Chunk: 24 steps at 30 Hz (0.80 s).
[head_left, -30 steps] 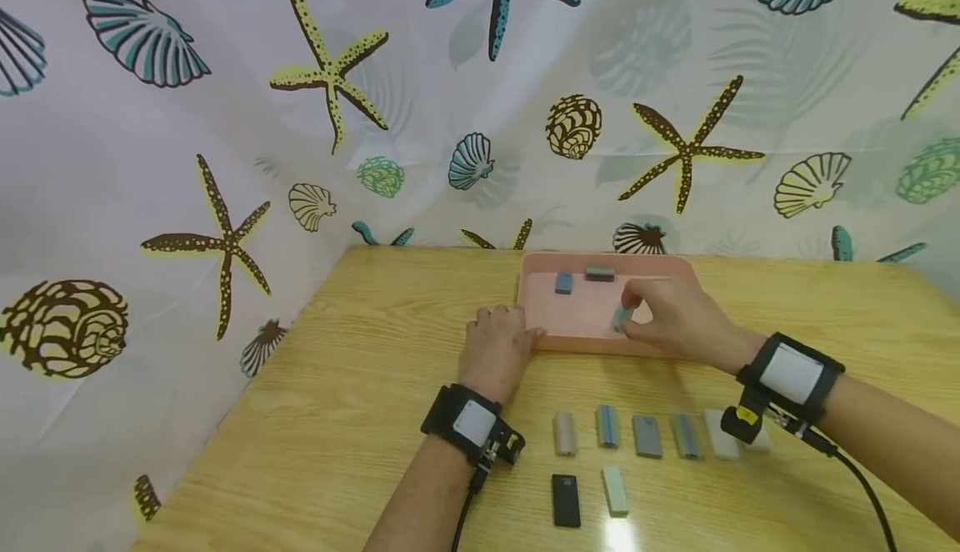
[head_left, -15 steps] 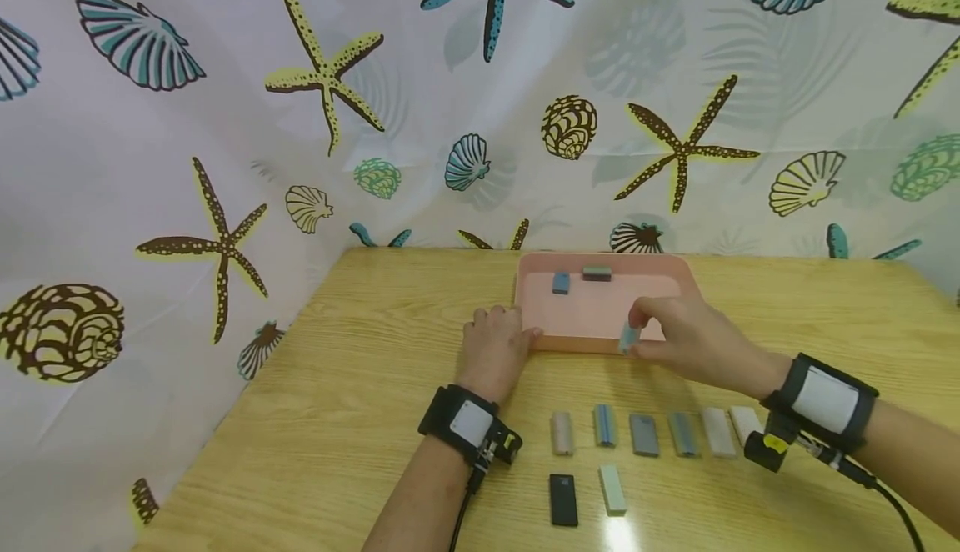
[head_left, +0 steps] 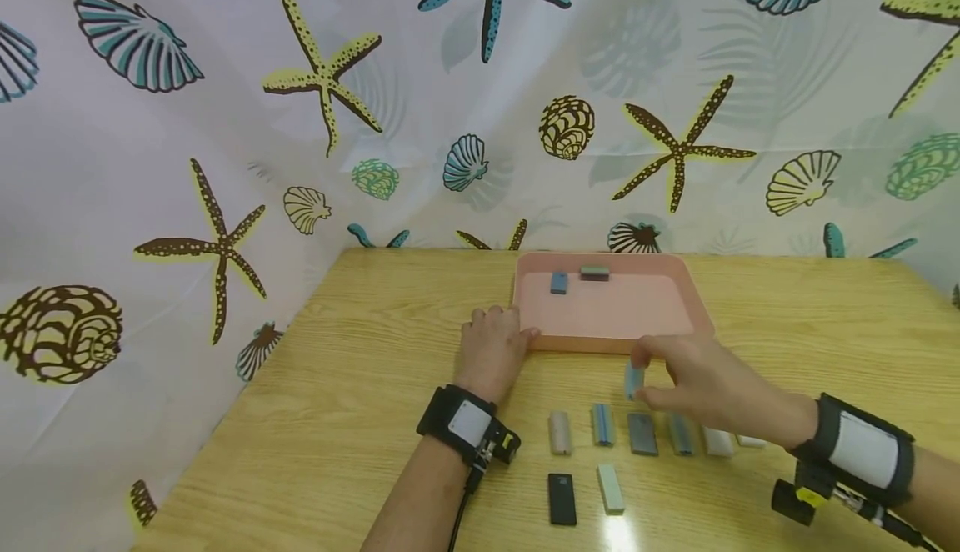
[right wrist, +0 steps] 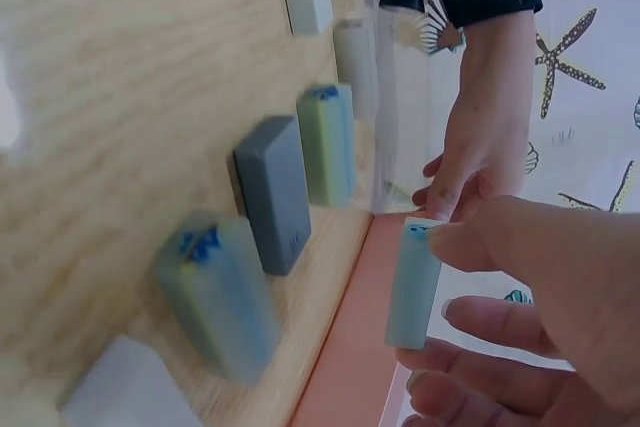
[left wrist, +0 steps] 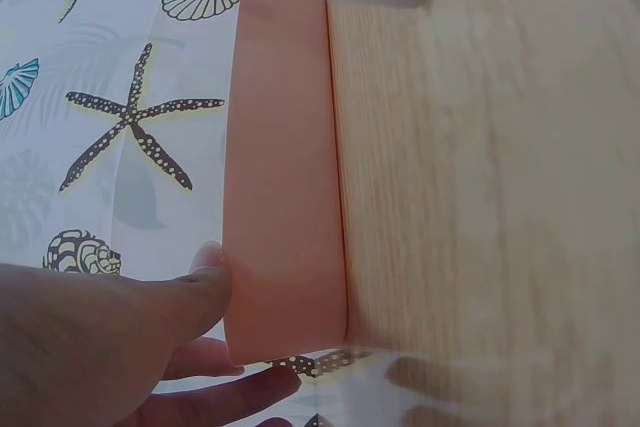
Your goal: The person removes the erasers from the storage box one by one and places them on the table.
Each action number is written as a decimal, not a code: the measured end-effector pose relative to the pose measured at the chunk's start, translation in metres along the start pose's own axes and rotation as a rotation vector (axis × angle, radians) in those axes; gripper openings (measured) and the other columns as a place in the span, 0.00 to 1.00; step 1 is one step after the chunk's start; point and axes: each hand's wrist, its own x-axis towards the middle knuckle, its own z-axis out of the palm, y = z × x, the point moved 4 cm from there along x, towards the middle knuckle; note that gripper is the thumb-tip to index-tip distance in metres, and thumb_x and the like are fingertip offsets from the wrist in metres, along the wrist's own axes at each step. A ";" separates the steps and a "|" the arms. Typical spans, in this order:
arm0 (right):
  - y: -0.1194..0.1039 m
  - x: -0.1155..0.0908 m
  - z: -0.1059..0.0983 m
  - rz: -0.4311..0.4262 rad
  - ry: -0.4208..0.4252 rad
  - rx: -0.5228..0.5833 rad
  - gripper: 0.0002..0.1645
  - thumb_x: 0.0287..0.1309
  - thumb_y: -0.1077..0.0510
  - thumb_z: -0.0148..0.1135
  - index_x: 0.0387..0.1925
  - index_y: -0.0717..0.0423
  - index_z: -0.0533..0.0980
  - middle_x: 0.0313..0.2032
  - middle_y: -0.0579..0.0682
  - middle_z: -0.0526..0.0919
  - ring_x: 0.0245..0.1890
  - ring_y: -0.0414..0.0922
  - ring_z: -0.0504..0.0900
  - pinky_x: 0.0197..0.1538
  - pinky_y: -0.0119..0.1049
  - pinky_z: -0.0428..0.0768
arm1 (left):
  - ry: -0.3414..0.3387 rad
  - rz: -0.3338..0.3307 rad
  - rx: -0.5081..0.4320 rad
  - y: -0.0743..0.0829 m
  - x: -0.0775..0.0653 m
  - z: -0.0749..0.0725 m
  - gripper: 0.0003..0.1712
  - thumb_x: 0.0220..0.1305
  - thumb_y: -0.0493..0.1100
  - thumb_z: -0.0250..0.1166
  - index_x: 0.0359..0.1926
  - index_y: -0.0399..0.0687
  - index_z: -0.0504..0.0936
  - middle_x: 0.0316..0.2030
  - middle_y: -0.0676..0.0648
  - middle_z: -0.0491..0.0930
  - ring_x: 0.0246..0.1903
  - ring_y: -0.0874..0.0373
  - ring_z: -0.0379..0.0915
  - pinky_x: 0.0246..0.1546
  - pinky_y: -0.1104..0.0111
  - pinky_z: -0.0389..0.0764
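Note:
My right hand pinches a small light-blue block between thumb and fingers, just in front of the pink tray. In the right wrist view the block has a blue mark on its end. My left hand rests at the tray's front left corner, and in the left wrist view its thumb touches the rim with the fingers extended past the corner. Inside the tray lie a blue block and a greenish-grey block.
Nearer than the tray is a row of several small blocks, among them a beige one, a blue striped one and a grey one. In front lie a black block and a pale green one. A shell-print cloth hangs behind the table.
My right hand has come out of the tray toward the row of blocks, carrying the light-blue block. The left hand has stayed at the tray's corner.

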 end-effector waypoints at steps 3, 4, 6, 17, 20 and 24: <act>-0.004 -0.005 0.003 -0.011 -0.028 0.022 0.13 0.52 0.56 0.74 0.37 0.47 0.77 0.23 0.39 0.72 0.17 0.29 0.60 0.22 0.26 0.63 | 0.000 -0.001 0.001 0.000 0.001 0.001 0.23 0.66 0.59 0.62 0.46 0.44 0.85 0.38 0.43 0.85 0.39 0.49 0.77 0.40 0.56 0.80; -0.006 -0.006 0.004 -0.014 -0.042 0.030 0.13 0.52 0.56 0.74 0.37 0.47 0.77 0.23 0.39 0.71 0.18 0.29 0.60 0.22 0.26 0.63 | 0.001 -0.002 -0.001 0.001 0.001 0.001 0.23 0.66 0.59 0.62 0.46 0.44 0.85 0.38 0.43 0.85 0.39 0.49 0.77 0.40 0.56 0.80; -0.008 -0.009 0.006 -0.018 -0.070 0.043 0.13 0.52 0.55 0.74 0.38 0.46 0.77 0.23 0.40 0.72 0.18 0.29 0.61 0.22 0.26 0.64 | 0.000 -0.003 0.003 0.001 0.001 0.000 0.24 0.66 0.59 0.62 0.46 0.44 0.85 0.38 0.43 0.85 0.39 0.49 0.77 0.40 0.56 0.80; -0.015 -0.022 0.016 -0.032 -0.183 0.057 0.15 0.52 0.51 0.74 0.40 0.44 0.77 0.29 0.39 0.77 0.21 0.28 0.64 0.25 0.25 0.66 | 0.036 0.011 -0.016 0.000 -0.001 0.000 0.23 0.65 0.58 0.64 0.44 0.43 0.86 0.36 0.43 0.85 0.38 0.48 0.79 0.37 0.56 0.80; -0.016 -0.025 0.018 -0.042 -0.194 0.071 0.15 0.52 0.51 0.75 0.39 0.44 0.78 0.30 0.38 0.77 0.22 0.28 0.65 0.26 0.25 0.67 | 0.036 0.010 -0.024 0.000 0.000 0.000 0.22 0.65 0.58 0.64 0.44 0.43 0.86 0.35 0.43 0.85 0.38 0.48 0.79 0.37 0.56 0.80; -0.017 -0.029 0.020 -0.070 -0.210 0.095 0.14 0.53 0.48 0.74 0.39 0.43 0.78 0.32 0.35 0.77 0.24 0.29 0.67 0.28 0.25 0.68 | 0.023 0.006 -0.028 0.000 0.000 0.000 0.23 0.65 0.58 0.63 0.44 0.43 0.86 0.36 0.43 0.85 0.39 0.48 0.78 0.38 0.56 0.80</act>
